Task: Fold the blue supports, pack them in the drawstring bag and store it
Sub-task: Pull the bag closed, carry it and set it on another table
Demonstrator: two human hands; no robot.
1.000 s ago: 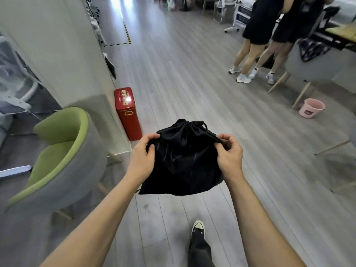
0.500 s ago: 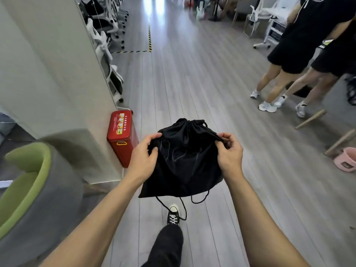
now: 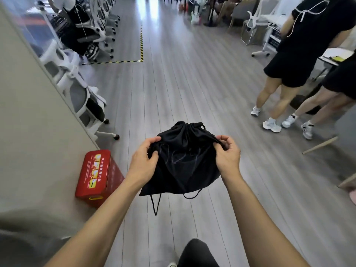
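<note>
Head view: since a second ago we've walked forward; the green chair is gone from our left, a row of white office chairs [image 3: 77, 87] has come in, and the cords [image 3: 156, 201] now dangle below the grip. Red box [image 3: 98, 174] sits on the floor left of the grip, against the wall. Left hand [image 3: 143, 160] pinches the left edge of the black drawstring bag [image 3: 183, 160], fingers curled into the cloth. Bag hangs between both hands, mouth cinched on the far side; supports not visible, presumably inside. Right hand [image 3: 227, 157] grasps the right edge the same way. Packing looks done, so we judge this the carry-to-storage step. Grey plank floor [image 3: 173, 83] below; two people [image 3: 300, 54] stand well right of the grip.
</note>
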